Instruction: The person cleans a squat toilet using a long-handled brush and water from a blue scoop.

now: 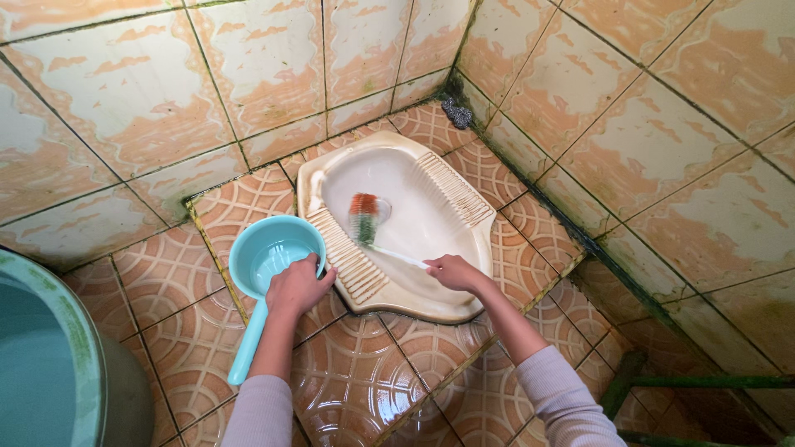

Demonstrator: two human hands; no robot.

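Both hands reach forward from pale lilac sleeves over the patterned orange-brown floor tiles [356, 381]. Left hand [298, 285] lies curled over the near rim of a light turquoise plastic water dipper [269, 252], fingers closed on the edge where the bowl meets its handle. Right hand [454, 271] is closed around the end of a thin white handle of a toilet brush [364, 217], wrist bent slightly inward.

At the near left edge stands a large teal water tub [45, 356], well apart from the hands. A dark green metal frame [662, 385] sits at the near right.

The dipper rests on the floor just beside the left edge of the cream ceramic squat toilet pan [414, 186]; its long handle runs back toward the person and down to the left, bowl opening upward. The brush's long axis runs from the right hand up and to the left, its blurred green and red-orange bristle head down inside the pan's basin, between the two ribbed footrests.

Farther off, stained orange-and-cream wall tiles [207, 74] meet in the corner, where a small dark grey object [456, 112] lies on the floor.
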